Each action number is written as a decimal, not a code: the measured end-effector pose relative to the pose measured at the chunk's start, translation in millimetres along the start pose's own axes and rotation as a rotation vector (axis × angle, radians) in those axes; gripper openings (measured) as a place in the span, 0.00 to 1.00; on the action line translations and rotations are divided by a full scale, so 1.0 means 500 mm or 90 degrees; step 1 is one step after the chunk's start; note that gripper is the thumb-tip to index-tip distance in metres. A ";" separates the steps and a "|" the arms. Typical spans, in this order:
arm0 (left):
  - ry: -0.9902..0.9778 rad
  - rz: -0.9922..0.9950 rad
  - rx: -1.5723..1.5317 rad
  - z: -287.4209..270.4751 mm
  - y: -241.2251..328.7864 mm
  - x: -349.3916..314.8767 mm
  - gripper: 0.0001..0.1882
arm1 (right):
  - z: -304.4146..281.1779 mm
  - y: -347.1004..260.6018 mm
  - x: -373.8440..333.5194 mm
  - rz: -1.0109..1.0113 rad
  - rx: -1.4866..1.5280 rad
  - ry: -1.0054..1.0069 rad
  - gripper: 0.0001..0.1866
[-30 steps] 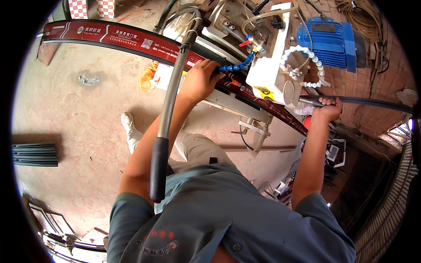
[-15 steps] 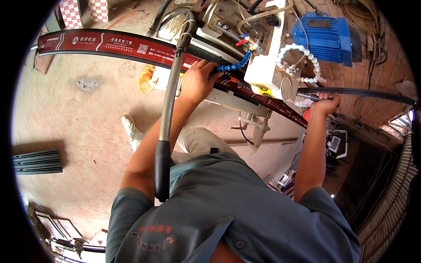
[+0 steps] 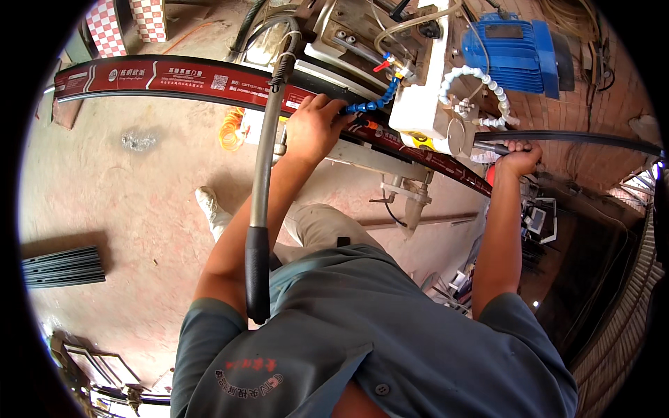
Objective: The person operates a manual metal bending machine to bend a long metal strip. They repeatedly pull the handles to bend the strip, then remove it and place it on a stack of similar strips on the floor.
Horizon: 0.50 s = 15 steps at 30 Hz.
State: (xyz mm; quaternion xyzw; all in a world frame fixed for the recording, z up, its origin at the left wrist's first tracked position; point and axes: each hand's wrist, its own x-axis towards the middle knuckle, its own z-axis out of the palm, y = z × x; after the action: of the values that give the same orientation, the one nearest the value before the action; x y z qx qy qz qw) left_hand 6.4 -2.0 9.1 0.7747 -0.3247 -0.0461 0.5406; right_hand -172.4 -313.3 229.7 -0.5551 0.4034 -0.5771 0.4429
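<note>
A long dark metal profile [image 3: 188, 78] faced with red printed film runs across the machine bed from the far left to the right. My left hand [image 3: 313, 131] is closed over it, thumb side toward the blue jointed coolant hose [image 3: 373, 106]; some fingertips are hidden. Out at the right, my right hand [image 3: 519, 159] wraps round a lever handle [image 3: 495, 148] that comes from the white machine head [image 3: 425, 111]. The profile passes below that head, where the contact area is out of sight.
A long steel lever with a black grip [image 3: 258, 272] hangs in front of my left forearm. A blue motor [image 3: 512, 52] sits behind the machine head. An orange coiled hose [image 3: 230, 129] is below the profile, and stacked dark profiles [image 3: 64, 267] lie on the floor at left.
The view has shifted slightly, with the floor lower in the picture. Both hands keep their holds, and the profile shows no clear movement.
</note>
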 end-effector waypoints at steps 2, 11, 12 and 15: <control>0.000 0.000 0.010 0.002 0.000 0.000 0.13 | 0.002 0.000 -0.002 -0.004 -0.005 0.001 0.19; 0.042 0.047 0.028 0.018 -0.006 0.002 0.11 | -0.013 0.004 0.010 0.001 0.000 -0.031 0.19; 0.040 0.058 0.026 0.017 -0.005 0.001 0.11 | -0.017 0.005 0.010 0.006 0.000 -0.036 0.19; 0.024 0.047 0.023 0.012 0.000 0.006 0.11 | -0.015 0.000 0.009 0.005 -0.007 -0.047 0.18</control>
State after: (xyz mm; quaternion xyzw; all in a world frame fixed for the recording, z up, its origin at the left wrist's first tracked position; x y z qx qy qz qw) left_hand 6.3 -8.4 7.8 0.7726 -0.3439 -0.0056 0.5336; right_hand -179.8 -318.1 230.4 -0.5767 0.3919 -0.5526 0.4566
